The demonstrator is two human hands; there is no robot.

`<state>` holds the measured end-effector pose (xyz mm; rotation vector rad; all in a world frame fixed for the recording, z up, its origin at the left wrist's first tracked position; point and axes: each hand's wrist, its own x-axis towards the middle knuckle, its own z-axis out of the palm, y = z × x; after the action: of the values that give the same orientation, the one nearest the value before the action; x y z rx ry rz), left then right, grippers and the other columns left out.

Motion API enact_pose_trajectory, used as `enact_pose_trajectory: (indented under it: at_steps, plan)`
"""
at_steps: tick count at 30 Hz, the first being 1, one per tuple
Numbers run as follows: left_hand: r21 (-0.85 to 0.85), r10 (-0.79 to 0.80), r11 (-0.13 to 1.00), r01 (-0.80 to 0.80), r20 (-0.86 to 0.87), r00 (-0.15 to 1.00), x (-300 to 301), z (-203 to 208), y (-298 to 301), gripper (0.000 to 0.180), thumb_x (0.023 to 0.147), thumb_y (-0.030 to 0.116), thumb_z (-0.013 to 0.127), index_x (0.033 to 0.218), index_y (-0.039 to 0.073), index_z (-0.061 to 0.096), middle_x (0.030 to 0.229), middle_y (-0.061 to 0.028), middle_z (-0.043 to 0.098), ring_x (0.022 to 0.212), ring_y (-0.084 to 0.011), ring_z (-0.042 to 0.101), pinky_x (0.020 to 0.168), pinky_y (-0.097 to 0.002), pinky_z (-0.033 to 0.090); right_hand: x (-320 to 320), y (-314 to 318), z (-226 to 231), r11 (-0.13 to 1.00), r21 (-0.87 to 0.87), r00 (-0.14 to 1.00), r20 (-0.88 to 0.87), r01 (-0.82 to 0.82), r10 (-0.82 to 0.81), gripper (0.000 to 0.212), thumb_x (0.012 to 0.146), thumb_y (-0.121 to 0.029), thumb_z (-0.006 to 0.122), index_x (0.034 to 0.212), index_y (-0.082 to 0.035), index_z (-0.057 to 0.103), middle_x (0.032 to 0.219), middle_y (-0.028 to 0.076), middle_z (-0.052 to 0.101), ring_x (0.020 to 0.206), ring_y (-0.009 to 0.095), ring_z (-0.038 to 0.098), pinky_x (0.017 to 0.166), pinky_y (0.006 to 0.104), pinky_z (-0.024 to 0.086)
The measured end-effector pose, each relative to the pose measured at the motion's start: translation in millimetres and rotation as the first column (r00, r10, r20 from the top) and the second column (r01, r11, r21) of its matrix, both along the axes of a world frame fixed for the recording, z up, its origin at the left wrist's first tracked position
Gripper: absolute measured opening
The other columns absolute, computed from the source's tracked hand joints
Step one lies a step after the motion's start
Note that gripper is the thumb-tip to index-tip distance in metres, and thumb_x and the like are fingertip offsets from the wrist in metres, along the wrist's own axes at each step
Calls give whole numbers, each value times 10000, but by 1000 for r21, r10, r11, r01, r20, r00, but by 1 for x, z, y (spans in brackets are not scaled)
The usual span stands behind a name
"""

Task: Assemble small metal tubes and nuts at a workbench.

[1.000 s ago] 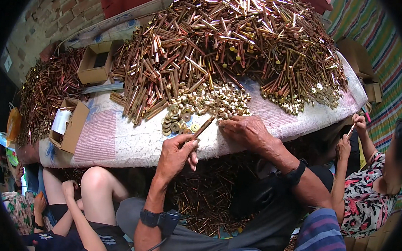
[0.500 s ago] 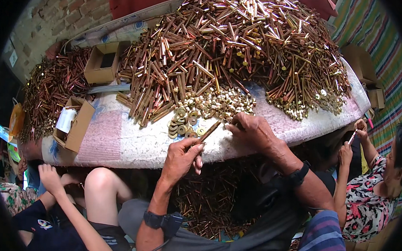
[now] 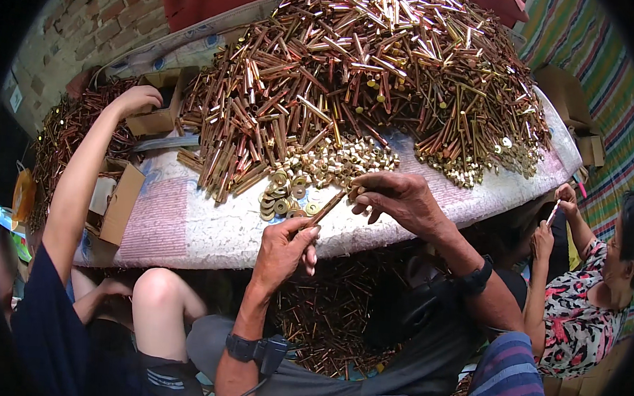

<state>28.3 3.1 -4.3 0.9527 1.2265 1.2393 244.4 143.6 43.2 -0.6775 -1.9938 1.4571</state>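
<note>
My left hand is closed around the lower end of a thin copper-coloured anchor bolt, which slants up and to the right above the table's near edge. At the bolt's upper tip, my right hand has thumb and forefinger pinched together; whatever small piece is between them cannot be made out. Just beyond the hands lie flat round washers and a heap of small pale brassy nuts. Behind these rises a big pile of copper-coloured bolts.
At left, a co-worker's hand reaches to a cardboard box; another open box stands nearer. To the right, a co-worker holds a thin rod in both hands. More bolts lie below the table.
My right hand has moved from beside the nuts to the bolt's tip. My left hand keeps its hold. The left co-worker's arm has swung up from the lap to the far box.
</note>
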Motion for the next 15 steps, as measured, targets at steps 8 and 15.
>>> enact_pose_trajectory:
  at_steps: [8,15]
  plan:
    - [-13,8,1000,-8,-41,999,1,4,-3,213,1000,100,599,1073,-80,687,638,-42,620,513,-89,592,456,-239,515,-5,-4,8,956,293,991,137,-33,-8,219,898,-96,748,1094,-8,709,867,79,737,732,133,723,621,268,591]
    - [-38,-32,999,28,-88,996,1,3,-1,205,997,91,594,1074,-69,696,636,-31,618,516,-80,590,460,-233,521,0,2,-1,827,560,996,92,-42,-12,275,807,-113,816,1067,-67,738,907,67,728,773,184,706,660,306,562]
